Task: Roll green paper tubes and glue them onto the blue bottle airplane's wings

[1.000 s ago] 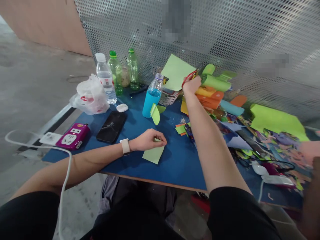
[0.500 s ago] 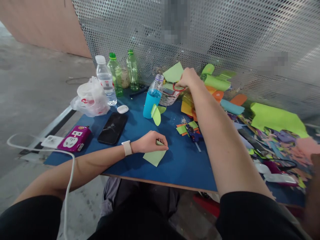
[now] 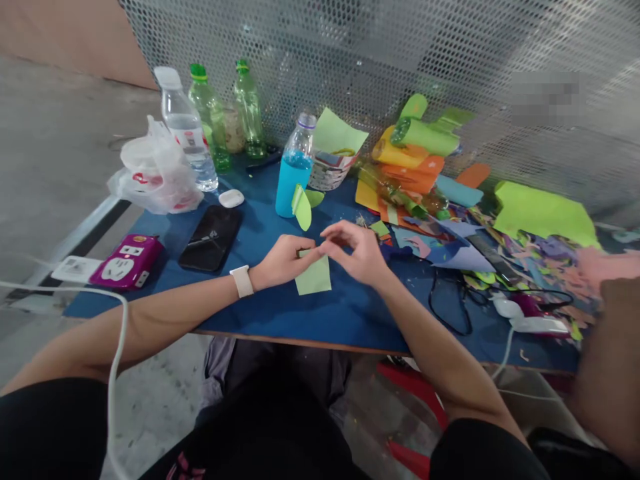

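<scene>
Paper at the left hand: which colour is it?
The paper is pale green, in the head view.

Blue table (image 3: 280, 313), near front edge: left hand (image 3: 287, 259) gripping small green paper (image 3: 316, 275); right hand (image 3: 357, 252) curved in, fingertips close by the left's. Blue-liquid bottle (image 3: 291, 179) upright beyond. Basket (image 3: 331, 179) by back edge, green sheet (image 3: 337, 130) in it. Purple power socket (image 3: 133, 262) near front left corner. Paper scraps (image 3: 550, 267) strewn toward right end.

Pale green paper (image 3: 316, 277), straight-edged, partly covered, on blue table (image 3: 260, 313)
</scene>
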Available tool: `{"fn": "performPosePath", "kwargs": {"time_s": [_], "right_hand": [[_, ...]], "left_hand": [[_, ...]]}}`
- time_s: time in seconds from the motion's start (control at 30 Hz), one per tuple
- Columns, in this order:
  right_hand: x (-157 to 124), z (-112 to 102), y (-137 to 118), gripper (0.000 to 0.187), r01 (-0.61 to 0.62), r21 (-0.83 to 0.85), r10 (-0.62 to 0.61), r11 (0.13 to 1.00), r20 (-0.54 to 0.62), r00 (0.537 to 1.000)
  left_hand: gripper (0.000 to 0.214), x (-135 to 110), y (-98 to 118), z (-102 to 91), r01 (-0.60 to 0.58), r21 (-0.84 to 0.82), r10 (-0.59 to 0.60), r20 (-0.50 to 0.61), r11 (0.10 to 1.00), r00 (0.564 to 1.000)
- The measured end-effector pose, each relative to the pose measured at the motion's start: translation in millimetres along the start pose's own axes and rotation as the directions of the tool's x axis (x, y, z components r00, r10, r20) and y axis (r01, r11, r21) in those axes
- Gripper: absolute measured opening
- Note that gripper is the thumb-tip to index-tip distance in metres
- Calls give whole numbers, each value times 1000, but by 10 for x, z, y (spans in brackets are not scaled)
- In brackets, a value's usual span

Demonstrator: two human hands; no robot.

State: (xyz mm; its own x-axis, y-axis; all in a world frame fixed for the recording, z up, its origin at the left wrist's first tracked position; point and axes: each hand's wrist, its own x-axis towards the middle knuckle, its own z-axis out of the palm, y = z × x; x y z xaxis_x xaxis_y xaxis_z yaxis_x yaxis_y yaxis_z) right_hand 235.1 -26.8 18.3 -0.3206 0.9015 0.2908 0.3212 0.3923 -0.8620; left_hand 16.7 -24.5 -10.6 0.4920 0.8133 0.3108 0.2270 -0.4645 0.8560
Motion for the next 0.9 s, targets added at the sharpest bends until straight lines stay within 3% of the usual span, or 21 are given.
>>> {"fn": "performPosePath", "kwargs": {"time_s": [0.1, 0.3, 0.43, 0.73, 0.9], "right_hand": [[-128, 132, 133, 48, -96, 184, 82, 978, 79, 994], [-118, 129, 322, 51, -141, 325, 169, 935, -61, 984], [-112, 86, 380, 52, -149, 347, 208, 926, -139, 968], [-130, 89, 428, 50, -108, 305, 140, 946, -83, 987], [-149, 123, 465, 47, -43, 267, 64, 963, -71, 995]], "left_hand": [[72, 16, -40, 20, 29, 13, -29, -25, 999, 999], [64, -3, -86, 26, 77, 14, -77, -21, 997, 997], [56, -22, -92, 23, 136, -94, -140, -31, 986, 990], [65, 26, -64, -5, 44, -101, -50, -60, 994, 997], [75, 28, -77, -28, 111, -161, -118, -37, 981, 992]]}}
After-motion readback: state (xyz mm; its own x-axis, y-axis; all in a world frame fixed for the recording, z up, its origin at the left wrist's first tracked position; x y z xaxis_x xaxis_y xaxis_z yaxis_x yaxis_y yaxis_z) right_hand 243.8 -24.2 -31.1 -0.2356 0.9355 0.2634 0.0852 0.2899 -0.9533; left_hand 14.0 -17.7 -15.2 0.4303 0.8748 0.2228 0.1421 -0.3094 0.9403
